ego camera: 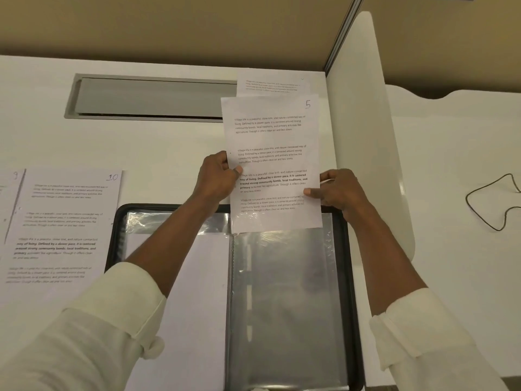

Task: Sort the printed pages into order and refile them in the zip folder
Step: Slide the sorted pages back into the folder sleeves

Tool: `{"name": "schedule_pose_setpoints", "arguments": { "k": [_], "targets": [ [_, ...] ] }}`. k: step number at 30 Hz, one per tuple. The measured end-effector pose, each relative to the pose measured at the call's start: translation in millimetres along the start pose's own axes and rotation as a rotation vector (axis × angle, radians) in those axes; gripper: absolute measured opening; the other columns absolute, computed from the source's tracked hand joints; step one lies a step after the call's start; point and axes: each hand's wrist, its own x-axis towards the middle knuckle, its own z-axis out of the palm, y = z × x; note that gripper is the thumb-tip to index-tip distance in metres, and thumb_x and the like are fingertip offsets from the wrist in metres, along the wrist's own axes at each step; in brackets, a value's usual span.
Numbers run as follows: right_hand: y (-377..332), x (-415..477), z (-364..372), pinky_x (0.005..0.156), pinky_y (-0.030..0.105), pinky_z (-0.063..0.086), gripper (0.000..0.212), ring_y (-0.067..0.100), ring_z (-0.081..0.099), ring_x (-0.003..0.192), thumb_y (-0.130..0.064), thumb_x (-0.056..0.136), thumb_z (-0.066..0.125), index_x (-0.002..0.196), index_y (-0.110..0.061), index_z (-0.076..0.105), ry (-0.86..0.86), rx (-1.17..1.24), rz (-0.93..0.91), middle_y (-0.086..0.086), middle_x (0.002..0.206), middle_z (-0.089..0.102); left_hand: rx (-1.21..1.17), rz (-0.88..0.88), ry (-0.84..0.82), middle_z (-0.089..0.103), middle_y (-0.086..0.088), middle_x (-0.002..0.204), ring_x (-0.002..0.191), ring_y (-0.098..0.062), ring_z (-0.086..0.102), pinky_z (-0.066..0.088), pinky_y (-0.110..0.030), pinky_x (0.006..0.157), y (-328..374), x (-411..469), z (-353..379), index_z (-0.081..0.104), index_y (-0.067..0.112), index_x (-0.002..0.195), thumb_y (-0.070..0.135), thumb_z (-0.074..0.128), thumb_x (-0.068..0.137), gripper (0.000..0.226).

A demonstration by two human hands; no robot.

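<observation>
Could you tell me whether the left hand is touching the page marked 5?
Touching. The head view shows the left hand pinching the left edge of the page marked 5, thumb on the printed side.

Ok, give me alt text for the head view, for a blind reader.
A left hand and right hand pinch the page marked 5 by its sides, its bottom edge at a clear sleeve of the open zip folder. Page 10 lies left on the desk.

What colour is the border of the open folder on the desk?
The folder's border is black; the head view shows it best.
</observation>
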Motion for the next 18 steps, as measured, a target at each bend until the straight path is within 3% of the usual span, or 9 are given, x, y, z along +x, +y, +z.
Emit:
{"name": "schedule_pose_setpoints", "arguments": {
  "k": [5, 9, 14, 18],
  "targets": [
    [1.1, 7.5, 6.9, 0.078, 0.043, 0.063, 0.035, 0.025, 0.075, 0.092, -0.021, 0.081, 0.091, 0.108, -0.014, 0.070, 0.150, 0.053, -0.039, 0.006, 0.105, 0.077, 0.067, -0.105, -0.108, 0.079, 0.002, 0.107, 0.099, -0.019, 0.077, 0.063, -0.043, 0.092, -5.3, -3.8, 10.8, 0.075, 0.017, 0.117, 0.006, 0.070, 0.098, 0.022],
    [12.3, 5.8, 10.7, 0.085, 0.049, 0.063, 0.026, 0.027, 0.075, 0.095, -0.016, 0.083, 0.088, 0.099, -0.022, 0.068, 0.220, 0.065, -0.058, 0.004, 0.101, 0.077, 0.104, -0.212, -0.169, 0.080, -0.001, 0.108, 0.098, -0.023, 0.077, 0.063, -0.046, 0.093, -7.0, -1.9, 7.4, 0.076, 0.014, 0.109, 0.002, 0.077, 0.091, 0.022],
    [29.0, 5.4, 14.8, 0.083, 0.054, 0.063, 0.026, 0.028, 0.075, 0.092, -0.014, 0.080, 0.090, 0.099, -0.016, 0.072, 0.173, -0.062, -0.081, 0.003, 0.096, 0.077, 0.030, -0.214, -0.015, 0.078, -0.003, 0.104, 0.095, -0.022, 0.077, 0.065, -0.044, 0.087, -0.2, 9.2, 0.7, 0.067, 0.011, 0.103, 0.021, 0.088, 0.087, 0.028],
    [24.4, 6.2, 13.7, 0.085, 0.048, 0.063, 0.034, 0.022, 0.074, 0.095, -0.025, 0.080, 0.092, 0.106, -0.020, 0.070, 0.161, 0.058, -0.039, 0.003, 0.106, 0.077, 0.084, -0.226, 0.005, 0.077, -0.006, 0.102, 0.094, -0.023, 0.076, 0.064, -0.046, 0.089, 1.6, 16.8, 0.4, 0.065, 0.012, 0.105, 0.013, 0.091, 0.081, 0.035]
  ]
}}
